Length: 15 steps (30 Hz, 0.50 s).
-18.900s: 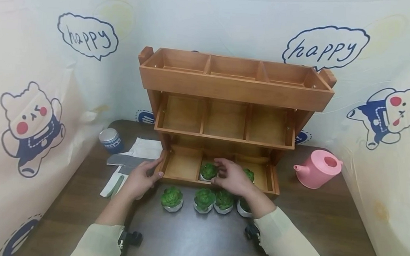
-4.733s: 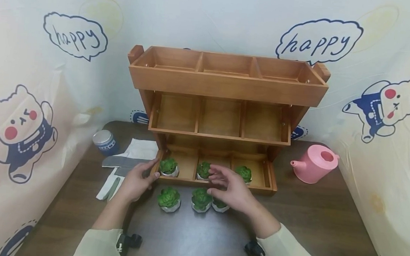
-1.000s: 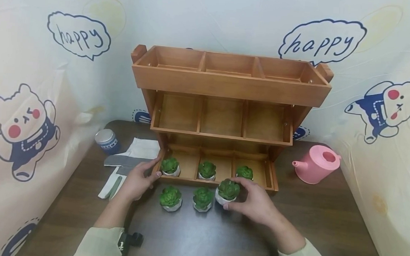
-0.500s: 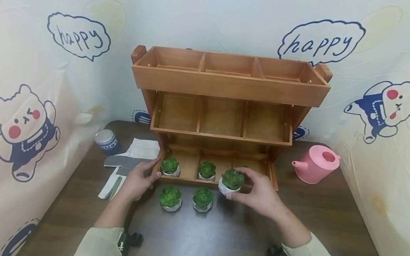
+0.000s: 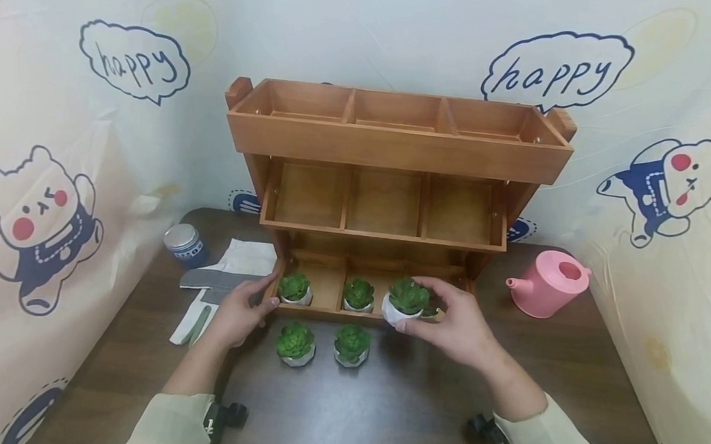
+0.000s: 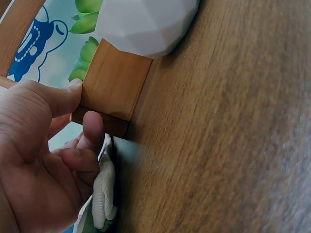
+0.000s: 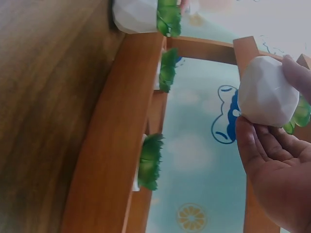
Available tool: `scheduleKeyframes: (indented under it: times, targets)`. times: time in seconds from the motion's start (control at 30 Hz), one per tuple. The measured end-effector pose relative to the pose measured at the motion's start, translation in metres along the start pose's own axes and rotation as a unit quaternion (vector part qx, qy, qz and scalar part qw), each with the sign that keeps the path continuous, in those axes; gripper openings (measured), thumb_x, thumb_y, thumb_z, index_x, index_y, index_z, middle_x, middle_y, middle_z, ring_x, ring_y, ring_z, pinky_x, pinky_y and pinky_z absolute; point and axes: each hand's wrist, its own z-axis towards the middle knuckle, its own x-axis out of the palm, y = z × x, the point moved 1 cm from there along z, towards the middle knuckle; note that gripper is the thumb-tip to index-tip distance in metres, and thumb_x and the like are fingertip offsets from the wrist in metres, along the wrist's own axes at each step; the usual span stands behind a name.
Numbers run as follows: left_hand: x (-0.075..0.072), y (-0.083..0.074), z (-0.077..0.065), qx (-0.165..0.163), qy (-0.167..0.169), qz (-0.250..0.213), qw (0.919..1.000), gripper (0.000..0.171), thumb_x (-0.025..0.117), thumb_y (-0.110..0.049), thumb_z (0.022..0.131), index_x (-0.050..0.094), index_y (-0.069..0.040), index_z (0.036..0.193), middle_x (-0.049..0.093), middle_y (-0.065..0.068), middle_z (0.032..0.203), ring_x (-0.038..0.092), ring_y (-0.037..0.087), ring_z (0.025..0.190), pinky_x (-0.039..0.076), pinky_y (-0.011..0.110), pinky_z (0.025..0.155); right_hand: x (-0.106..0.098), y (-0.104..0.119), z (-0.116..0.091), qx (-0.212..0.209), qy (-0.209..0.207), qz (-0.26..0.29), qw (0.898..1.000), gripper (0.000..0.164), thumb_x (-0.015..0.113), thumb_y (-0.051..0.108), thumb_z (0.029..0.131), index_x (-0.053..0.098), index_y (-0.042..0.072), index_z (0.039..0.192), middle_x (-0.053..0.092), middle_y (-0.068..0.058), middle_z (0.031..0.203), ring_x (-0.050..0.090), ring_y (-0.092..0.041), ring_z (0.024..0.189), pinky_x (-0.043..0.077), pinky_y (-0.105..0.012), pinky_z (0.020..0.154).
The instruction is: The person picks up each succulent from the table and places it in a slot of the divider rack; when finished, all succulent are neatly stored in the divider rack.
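Observation:
My right hand [image 5: 460, 325] holds a potted succulent [image 5: 408, 296] by its white faceted pot [image 7: 268, 92], thumb and fingers on opposite sides. The plant is raised over the front edge of the bottom tier of a three-tier wooden shelf [image 5: 398, 149]. Gripping that tier's left end is my left hand [image 5: 242, 314], its thumb on the wooden corner [image 6: 116, 80]. One succulent [image 5: 294, 288] sits in the left compartment and another [image 5: 359, 294] in the middle one. A third, in the right compartment, is mostly hidden behind my right hand. Two more succulents [image 5: 296, 342] [image 5: 352, 344] stand on the table in front.
A pink watering can [image 5: 549, 285] stands right of the shelf. Left of it lie grey-and-white gloves [image 5: 221, 280], with a blue-and-white jar [image 5: 187, 244] behind them. Patterned cloth walls [image 5: 369, 30] enclose the back and sides.
Over the last second my right hand lifts the succulent up and rightward from the table. Compared with 18.9 seconds ago, a succulent now sits in the left compartment. The left hand stays put.

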Motion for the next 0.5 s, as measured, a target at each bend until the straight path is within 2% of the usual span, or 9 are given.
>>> scheduleKeyframes:
  times: [0.23,0.5]
  targets:
    - [0.0,0.0,0.0,-0.002,-0.002,-0.006,1.0,0.064,0.07,-0.028,0.101,0.044,-0.027,0.159,0.05,0.019,0.14,0.065,0.024,0.064,0.053,0.039,0.063,-0.009,0.01,0.006,-0.031,-0.02,0.01,0.999,0.075,0.097,0.038,0.073,0.065,0.01,0.134,0.071,-0.004,0.123,0.069,-0.022,0.11,0.055,-0.049,0.097]
    - [0.001,0.001,0.0,-0.011,0.003,-0.016,0.9998,0.064,0.07,-0.031,0.101,0.044,-0.029,0.159,0.049,0.019,0.14,0.065,0.025,0.066,0.054,0.039,0.063,-0.026,0.019,0.012,-0.008,-0.022,-0.001,1.0,0.078,0.094,0.043,0.075,0.06,0.018,0.14,0.069,-0.002,0.124,0.071,-0.024,0.107,0.058,-0.047,0.09]
